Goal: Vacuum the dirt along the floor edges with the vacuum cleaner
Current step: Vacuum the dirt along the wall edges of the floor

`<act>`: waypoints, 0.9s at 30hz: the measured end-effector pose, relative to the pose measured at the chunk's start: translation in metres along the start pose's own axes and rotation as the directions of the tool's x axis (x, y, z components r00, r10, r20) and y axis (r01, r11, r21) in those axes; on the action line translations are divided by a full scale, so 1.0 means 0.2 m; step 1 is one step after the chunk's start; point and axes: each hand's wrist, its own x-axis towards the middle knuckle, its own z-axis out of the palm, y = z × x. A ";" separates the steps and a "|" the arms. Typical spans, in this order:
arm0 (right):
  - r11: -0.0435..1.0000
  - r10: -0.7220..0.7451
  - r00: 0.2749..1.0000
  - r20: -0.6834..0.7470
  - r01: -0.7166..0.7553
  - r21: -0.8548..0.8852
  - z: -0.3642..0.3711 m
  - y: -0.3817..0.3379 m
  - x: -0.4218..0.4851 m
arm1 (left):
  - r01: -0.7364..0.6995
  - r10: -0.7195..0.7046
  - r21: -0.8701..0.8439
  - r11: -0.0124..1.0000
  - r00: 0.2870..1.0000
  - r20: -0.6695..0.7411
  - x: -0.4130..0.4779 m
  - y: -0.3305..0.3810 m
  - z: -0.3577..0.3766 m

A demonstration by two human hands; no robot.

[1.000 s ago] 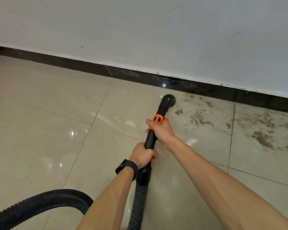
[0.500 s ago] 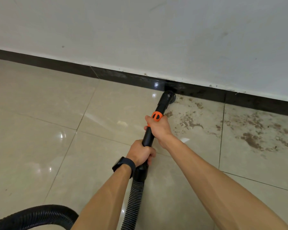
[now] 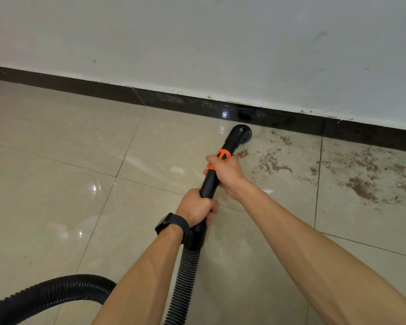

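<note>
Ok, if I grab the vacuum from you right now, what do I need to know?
Left hand grips the wand low, near the hose. Right hand grips it by the orange collar.
Nozzle sits on the tiles beside the black baseboard.
Done: tiles left of the nozzle look clean.
Left: brown dirt to the right, along the baseboard.

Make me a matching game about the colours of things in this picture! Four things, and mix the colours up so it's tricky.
Things:
1. tube ring
2. dirt
3. hose
4. wall

Colours:
A. brown
B. white
C. orange
D. black

Pairs: 1-C, 2-A, 3-D, 4-B
</note>
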 end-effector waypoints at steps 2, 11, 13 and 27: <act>1.000 0.010 1.000 0.013 -0.010 0.011 0.06 0.04 -0.05 | 0.019 -0.019 -0.014 1.000 1.000 0.011 -0.05 -0.04 -0.05; 0.999 0.028 1.000 0.013 -0.028 0.035 0.17 0.27 -0.27 | 0.090 -0.090 -0.019 0.996 0.996 0.013 -0.27 -0.25 -0.09; 0.999 0.029 1.000 0.009 -0.029 0.020 0.16 0.31 -0.32 | 0.097 -0.097 -0.013 0.995 0.995 0.023 -0.31 -0.29 -0.06; 0.986 0.060 0.982 -0.176 -0.031 0.165 -0.09 0.51 -0.54 | 0.047 -0.080 0.240 0.970 0.988 0.132 -0.42 -0.34 0.15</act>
